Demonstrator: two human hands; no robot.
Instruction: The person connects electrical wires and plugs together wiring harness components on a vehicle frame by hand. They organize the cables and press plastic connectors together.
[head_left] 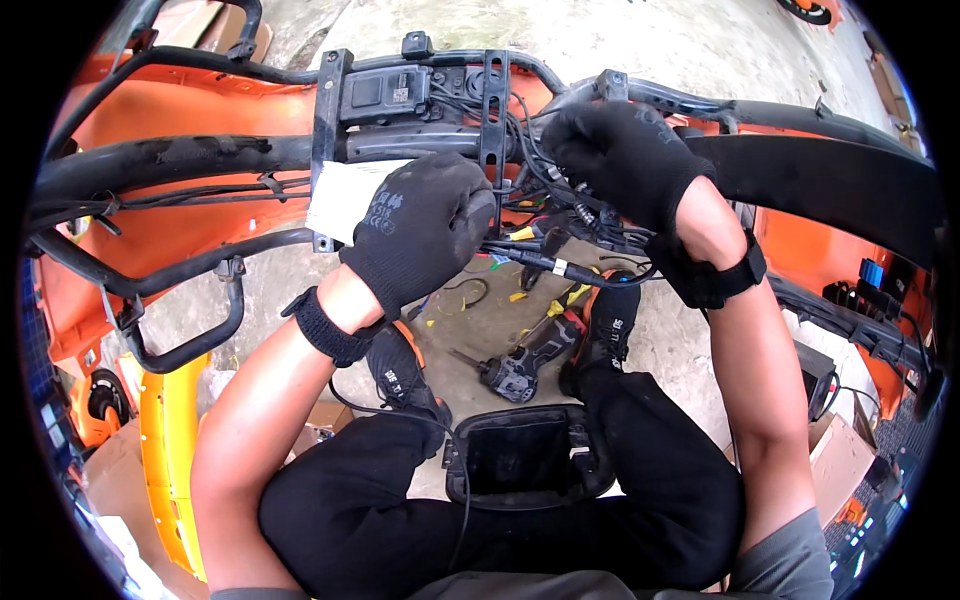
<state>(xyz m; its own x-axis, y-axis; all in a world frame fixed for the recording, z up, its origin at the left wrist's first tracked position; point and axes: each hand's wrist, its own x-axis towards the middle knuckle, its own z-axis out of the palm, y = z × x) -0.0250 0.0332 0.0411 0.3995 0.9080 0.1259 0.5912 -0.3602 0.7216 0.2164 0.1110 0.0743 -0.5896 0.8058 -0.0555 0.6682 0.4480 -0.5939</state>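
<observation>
Hands (425,225) curled, backs up, near wiring (588,214)

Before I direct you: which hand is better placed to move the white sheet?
Probably the left hand: it overlaps the white sheet in view, while the right hand is farther off, by the wiring beyond the slotted bracket.

Left hand (425,228) and right hand (632,160): matt black cloth gloves, pale print on the backs. Frame tube (220,155): black-coated metal, semi-gloss, scuffed. Slotted bracket (495,112): dark metal, duller. Orange panel (205,105): looks like smooth plastic, slight gloss. Cables (532,260): smooth plastic sheathing. Sheet (345,197): white, matt, paper-like. Floor (660,35): rough, stained concrete. Trousers (345,490): soft, matt black cloth.
</observation>
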